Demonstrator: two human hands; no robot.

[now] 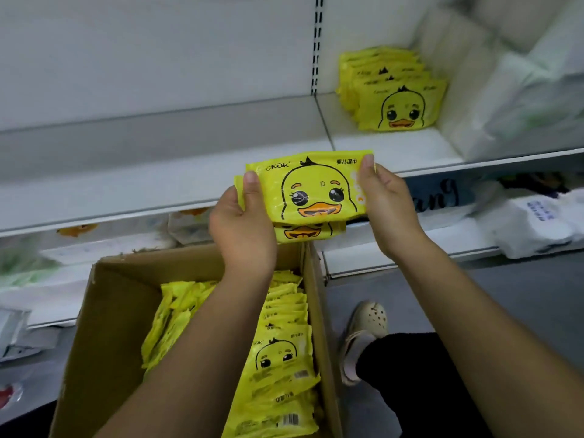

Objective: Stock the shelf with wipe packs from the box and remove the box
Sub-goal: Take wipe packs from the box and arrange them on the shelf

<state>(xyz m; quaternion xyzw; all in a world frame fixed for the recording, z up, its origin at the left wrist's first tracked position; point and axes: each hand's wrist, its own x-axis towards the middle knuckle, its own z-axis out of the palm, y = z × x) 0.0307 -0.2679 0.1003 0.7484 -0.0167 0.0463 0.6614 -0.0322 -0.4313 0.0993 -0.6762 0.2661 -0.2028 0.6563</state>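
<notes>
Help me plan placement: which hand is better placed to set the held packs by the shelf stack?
Likely right: right hand grips the held packs on the side nearer the shelf stack; left hand sits farther.

Bright, even, diffuse light from above; only soft shadow under the shelf (126, 165) lip, below and left of the held wipe packs (311, 188). Sharpest on those packs, print legible, slight sheen on the film. Smeared and washed out up and right of the packs, over the white bags (537, 90). Blurred far left of the packs. Shelf lines bowed away from the packs toward the frame edges, wide-angle bending.
</notes>
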